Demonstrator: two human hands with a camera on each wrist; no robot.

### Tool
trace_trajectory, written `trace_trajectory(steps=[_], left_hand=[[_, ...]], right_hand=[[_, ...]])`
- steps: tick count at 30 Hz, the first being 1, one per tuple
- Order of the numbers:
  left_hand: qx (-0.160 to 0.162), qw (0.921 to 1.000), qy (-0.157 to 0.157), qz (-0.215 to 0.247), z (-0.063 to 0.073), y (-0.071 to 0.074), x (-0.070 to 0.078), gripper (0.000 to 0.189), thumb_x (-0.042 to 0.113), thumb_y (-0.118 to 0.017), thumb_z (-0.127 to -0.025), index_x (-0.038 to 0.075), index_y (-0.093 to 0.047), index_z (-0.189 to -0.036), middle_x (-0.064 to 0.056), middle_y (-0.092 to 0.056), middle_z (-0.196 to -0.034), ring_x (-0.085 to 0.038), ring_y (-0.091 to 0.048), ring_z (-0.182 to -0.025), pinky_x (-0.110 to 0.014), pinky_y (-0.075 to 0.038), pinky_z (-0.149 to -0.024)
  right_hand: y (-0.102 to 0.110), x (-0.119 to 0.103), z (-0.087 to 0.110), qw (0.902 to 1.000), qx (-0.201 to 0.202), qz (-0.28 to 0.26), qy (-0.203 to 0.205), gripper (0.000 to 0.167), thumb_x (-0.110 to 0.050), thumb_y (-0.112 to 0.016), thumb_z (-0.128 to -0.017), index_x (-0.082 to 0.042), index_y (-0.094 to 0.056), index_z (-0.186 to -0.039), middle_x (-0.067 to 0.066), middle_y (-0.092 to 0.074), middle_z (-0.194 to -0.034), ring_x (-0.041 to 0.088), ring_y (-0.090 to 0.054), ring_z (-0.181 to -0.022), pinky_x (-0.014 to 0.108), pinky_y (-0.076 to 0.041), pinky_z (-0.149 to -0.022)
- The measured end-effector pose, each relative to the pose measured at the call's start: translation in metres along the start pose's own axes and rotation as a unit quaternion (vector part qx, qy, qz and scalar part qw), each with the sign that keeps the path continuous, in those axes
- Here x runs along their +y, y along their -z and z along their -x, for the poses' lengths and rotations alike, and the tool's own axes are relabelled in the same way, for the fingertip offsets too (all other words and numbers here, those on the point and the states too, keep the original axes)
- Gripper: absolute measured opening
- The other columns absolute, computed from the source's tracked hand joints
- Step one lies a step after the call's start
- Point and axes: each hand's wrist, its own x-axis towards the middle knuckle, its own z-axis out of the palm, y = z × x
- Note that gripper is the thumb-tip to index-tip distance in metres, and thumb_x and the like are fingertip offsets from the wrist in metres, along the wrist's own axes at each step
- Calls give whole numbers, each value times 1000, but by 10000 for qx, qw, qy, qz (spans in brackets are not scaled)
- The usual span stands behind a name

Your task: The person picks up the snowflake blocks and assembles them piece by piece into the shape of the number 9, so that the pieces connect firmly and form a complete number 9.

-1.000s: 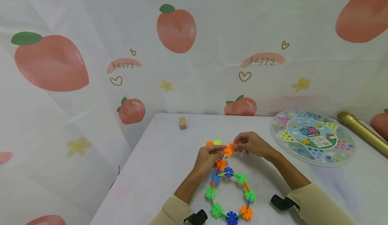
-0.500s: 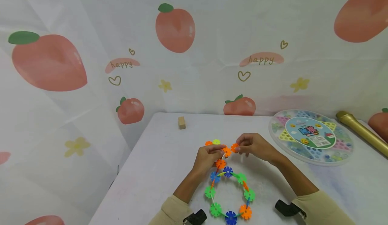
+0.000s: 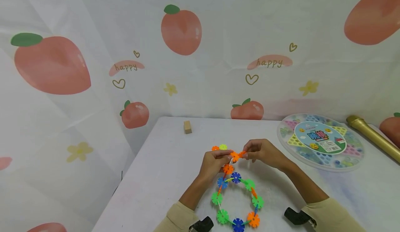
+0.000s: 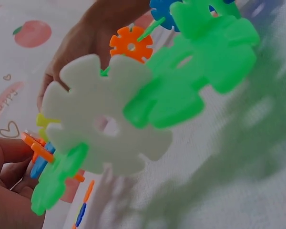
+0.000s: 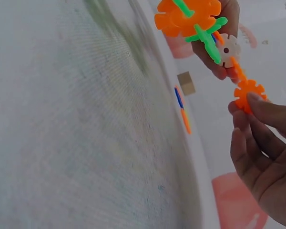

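Note:
A chain of colourful snowflake discs forms a ring, with a blue disc (image 3: 238, 225) at its near side. Its tail runs up to my left hand (image 3: 213, 165), which grips the chain just under an orange end disc (image 3: 234, 156). My right hand (image 3: 264, 152) pinches another orange disc (image 5: 248, 94) between thumb and fingers. That disc's edge meets the end disc. Beside the left fingers, a white disc (image 5: 229, 50) shows in the right wrist view. Large in the left wrist view is a pale disc (image 4: 86, 109) slotted to green discs (image 4: 200, 67).
A loose orange disc (image 3: 215, 148) and a yellow-green disc (image 3: 223, 147) lie beyond the left hand. A small wooden block (image 3: 187, 127) sits near the back edge. To the right are a round, clear game box (image 3: 322, 141) and a gold microphone-shaped object (image 3: 373, 135).
The orange disc in my right hand first drew slightly right, away from the chain's end disc. It has now turned more edge-on and come against that disc. The left hand stays nearly still.

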Motion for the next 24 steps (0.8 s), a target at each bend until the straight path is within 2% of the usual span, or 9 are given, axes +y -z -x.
trace_trajectory(steps=[8, 13, 16, 19, 24], left_hand=[[53, 9999, -39, 103, 0, -1, 0, 26, 12, -76, -99, 3, -79, -123, -11, -81, -102, -9, -70, -74, -20, -60, -64], [132, 9998, -65, 113, 0, -2, 2, 24, 11, -77, -98, 3, -80, -120, -11, -81, -102, -13, -76, -83, -21, -61, -65], [161, 9998, -77, 62, 0, -2, 2, 23, 11, -78, -97, 2, -81, -118, -10, -81, -101, -13, -75, -81, -20, -60, -63], [205, 9998, -67, -15, 1, -3, 2, 21, 11, -79, -96, 2, -82, -115, -10, -81, -99, -15, -76, -79, -20, -59, -60], [231, 9997, -71, -56, 1, -4, 0, 19, 12, -79, -96, 4, -82, -113, -11, -81, -96, -25, -79, -84, -21, -60, -62]], right_hand=[[-3, -2, 2, 9997, 147, -51, 191, 7, -14, -76, -98, -7, -77, -100, 25, -77, -98, 41, -71, -83, 37, -64, -77], [-6, -4, 3, 9989, 199, -297, 311, 4, -7, -75, -97, -4, -78, -97, 29, -76, -99, 47, -71, -83, 34, -64, -76], [-8, -4, 3, 9986, 238, -349, 312, 4, -5, -75, -97, -4, -78, -95, 29, -76, -98, 48, -71, -82, 36, -65, -75], [-10, -3, 3, 9988, 284, -253, 304, 4, -7, -76, -96, -5, -79, -94, 26, -77, -95, 46, -71, -81, 38, -64, -74], [-11, -1, 2, 9988, 345, -3, 337, 5, -10, -78, -96, -6, -79, -94, 20, -78, -91, 40, -72, -79, 40, -63, -71]])
